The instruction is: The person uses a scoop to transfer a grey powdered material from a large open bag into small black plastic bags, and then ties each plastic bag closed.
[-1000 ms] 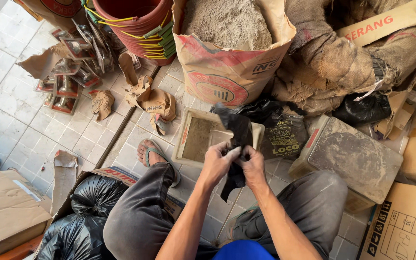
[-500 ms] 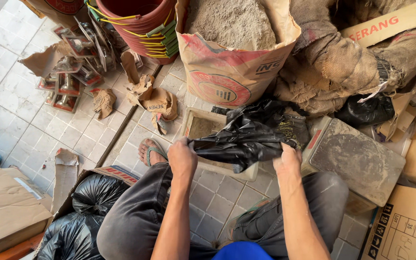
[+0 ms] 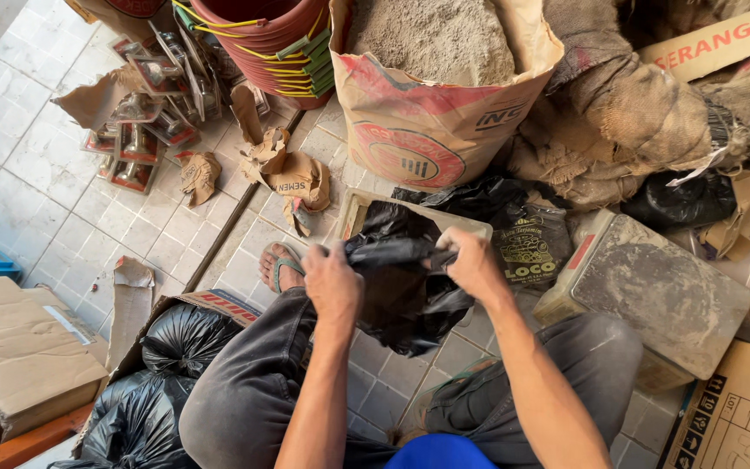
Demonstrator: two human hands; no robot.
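Thin black plastic bag (image 3: pixel 397 291) at frame centre, stretched between both hands, lower part hanging crumpled over tiled floor (image 3: pixel 36 165) between knees. Left hand (image 3: pixel 332 282) fisted on bag's left edge; right hand (image 3: pixel 472 263) pinching its right edge, fingers closed on plastic. Just behind bag: small shallow cardboard box (image 3: pixel 359 208). Above it, upper centre: open paper sack of grey sand (image 3: pixel 436 95). Upper left of centre: stacked red plastic buckets (image 3: pixel 271 43). Right of centre: dusty grey rectangular block (image 3: pixel 653 291). Lower left: filled black plastic bags (image 3: pixel 167 347) beside person's left thigh, foot in sandal nearby
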